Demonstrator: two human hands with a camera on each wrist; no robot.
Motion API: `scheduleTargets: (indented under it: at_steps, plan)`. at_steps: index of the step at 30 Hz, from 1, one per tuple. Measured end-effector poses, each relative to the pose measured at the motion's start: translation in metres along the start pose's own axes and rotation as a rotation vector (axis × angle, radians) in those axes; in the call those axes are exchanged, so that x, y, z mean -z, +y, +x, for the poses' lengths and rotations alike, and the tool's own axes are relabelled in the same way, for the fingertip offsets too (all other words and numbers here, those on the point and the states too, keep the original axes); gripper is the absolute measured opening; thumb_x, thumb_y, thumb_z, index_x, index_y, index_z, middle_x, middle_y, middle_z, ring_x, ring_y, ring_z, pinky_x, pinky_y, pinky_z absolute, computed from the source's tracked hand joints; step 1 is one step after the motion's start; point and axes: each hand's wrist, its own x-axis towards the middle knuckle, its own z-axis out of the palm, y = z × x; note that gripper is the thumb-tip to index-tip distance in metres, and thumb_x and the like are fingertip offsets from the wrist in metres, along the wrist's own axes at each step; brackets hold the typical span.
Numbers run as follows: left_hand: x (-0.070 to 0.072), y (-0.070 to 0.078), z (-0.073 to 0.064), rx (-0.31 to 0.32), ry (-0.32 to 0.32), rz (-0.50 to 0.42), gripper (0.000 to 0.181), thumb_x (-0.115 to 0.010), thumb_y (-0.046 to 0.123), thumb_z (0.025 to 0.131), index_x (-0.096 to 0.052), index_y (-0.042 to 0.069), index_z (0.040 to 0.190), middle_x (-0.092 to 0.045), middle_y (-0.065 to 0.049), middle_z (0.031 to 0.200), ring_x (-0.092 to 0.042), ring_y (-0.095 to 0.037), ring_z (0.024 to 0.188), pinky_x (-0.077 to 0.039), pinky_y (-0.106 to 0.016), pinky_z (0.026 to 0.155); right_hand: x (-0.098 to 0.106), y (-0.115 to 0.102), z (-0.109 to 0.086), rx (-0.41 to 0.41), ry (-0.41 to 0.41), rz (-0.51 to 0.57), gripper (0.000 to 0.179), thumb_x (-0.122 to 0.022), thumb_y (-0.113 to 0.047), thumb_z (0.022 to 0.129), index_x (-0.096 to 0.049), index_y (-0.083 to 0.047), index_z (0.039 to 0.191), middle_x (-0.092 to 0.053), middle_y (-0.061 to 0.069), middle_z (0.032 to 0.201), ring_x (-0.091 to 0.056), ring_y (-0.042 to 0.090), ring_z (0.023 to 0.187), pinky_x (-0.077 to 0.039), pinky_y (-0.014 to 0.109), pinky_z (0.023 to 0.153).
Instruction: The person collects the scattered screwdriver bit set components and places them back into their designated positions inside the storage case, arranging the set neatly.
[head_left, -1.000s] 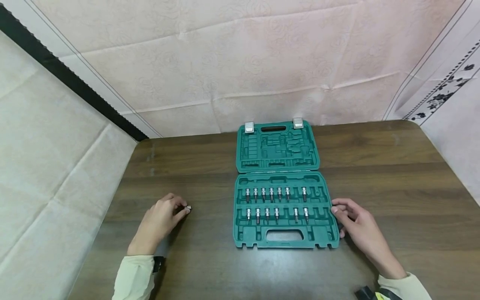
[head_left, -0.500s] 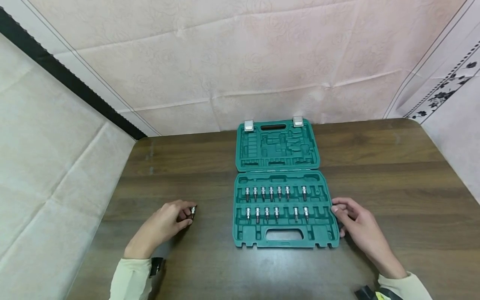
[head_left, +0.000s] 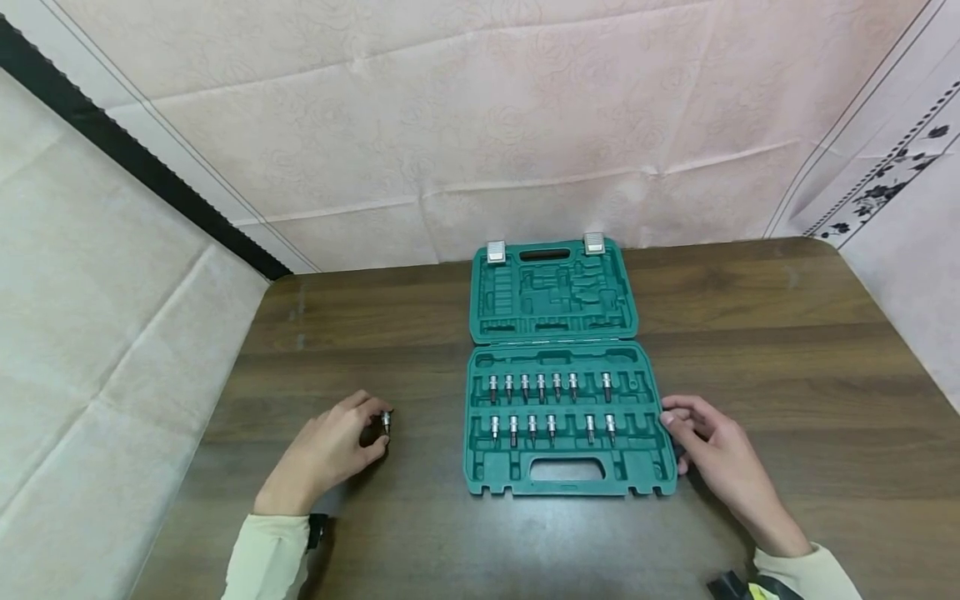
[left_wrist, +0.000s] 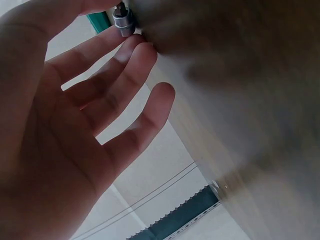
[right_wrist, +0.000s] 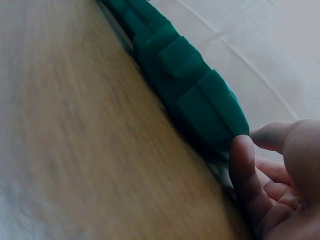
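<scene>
My left hand (head_left: 326, 454) pinches a small silver bit socket (head_left: 386, 422) between thumb and fingertips, just above the table, left of the case. In the left wrist view the bit socket (left_wrist: 124, 22) shows its round drive end, and its dark bit is partly hidden. An open green tool case (head_left: 486, 471) lies flat, with two rows of bit sockets in its lower half and gaps among them. My right hand (head_left: 716, 454) holds the case's right edge. In the right wrist view the thumb touches the case (right_wrist: 210, 115) at a corner; the other fingers are partly hidden.
The brown wooden table (head_left: 420, 533) has its far edge close behind the case lid (head_left: 555, 292). The lid carries two silver latches. Pale patterned sheeting (head_left: 480, 125) stands behind and to both sides. A dark strip (head_left: 135, 150) crosses the sheeting at left.
The left hand has shifted slightly right, and the bit socket has turned from mostly hidden to standing upright in the fingertips. My right hand stays at the case edge.
</scene>
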Motion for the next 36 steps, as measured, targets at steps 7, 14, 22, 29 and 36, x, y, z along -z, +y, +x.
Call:
scheduleTargets:
  at_steps: [7, 14, 22, 29, 36]
  plan:
    - [-0.009, 0.003, 0.004, -0.04, 0.093, 0.06, 0.032, -0.077, 0.017, 0.087, -0.073, 0.008, 0.117, -0.068, -0.004, 0.109, -0.064, -0.017, 0.083, -0.053, -0.036, 0.061, -0.001, -0.001, 0.001, 0.008, 0.004, -0.013, 0.043, -0.056, -0.034, 0.111, -0.058, -0.001, 0.139, -0.068, 0.016, 0.108, -0.063, 0.02, 0.066, -0.054, 0.03, 0.06]
    - [-0.01, 0.005, 0.005, 0.025, 0.087, -0.011, 0.03, -0.072, 0.022, 0.085, -0.071, 0.013, 0.114, -0.063, 0.0, 0.105, -0.056, -0.013, 0.077, -0.049, -0.035, 0.062, -0.002, -0.002, 0.003, 0.008, 0.002, -0.015, 0.042, -0.056, -0.033, 0.111, -0.058, -0.001, 0.139, -0.068, 0.017, 0.108, -0.063, 0.019, 0.066, -0.055, 0.031, 0.059]
    - [-0.007, 0.009, 0.005, -0.006, 0.101, -0.183, 0.021, -0.07, 0.019, 0.09, -0.071, 0.013, 0.11, -0.064, 0.003, 0.105, -0.066, -0.012, 0.093, -0.058, -0.036, 0.078, -0.001, -0.001, 0.002, 0.006, 0.003, -0.024, 0.042, -0.056, -0.034, 0.111, -0.058, -0.001, 0.139, -0.069, 0.017, 0.108, -0.063, 0.019, 0.067, -0.055, 0.03, 0.06]
    - [-0.006, 0.015, 0.005, -0.028, 0.114, -0.208, 0.024, -0.078, 0.025, 0.091, -0.072, 0.013, 0.111, -0.066, 0.005, 0.105, -0.067, -0.011, 0.092, -0.06, -0.034, 0.078, -0.001, 0.0, 0.002, -0.001, 0.006, -0.015, 0.043, -0.056, -0.034, 0.111, -0.058, -0.002, 0.139, -0.068, 0.017, 0.109, -0.063, 0.019, 0.069, -0.056, 0.031, 0.06]
    - [-0.003, 0.02, 0.005, -0.096, 0.14, -0.199, 0.031, -0.082, 0.025, 0.091, -0.075, 0.011, 0.118, -0.068, 0.004, 0.109, -0.067, -0.011, 0.091, -0.059, -0.03, 0.074, 0.0, -0.001, 0.0, -0.006, 0.001, 0.0, 0.043, -0.057, -0.033, 0.111, -0.058, -0.002, 0.14, -0.068, 0.017, 0.109, -0.063, 0.019, 0.068, -0.055, 0.03, 0.06]
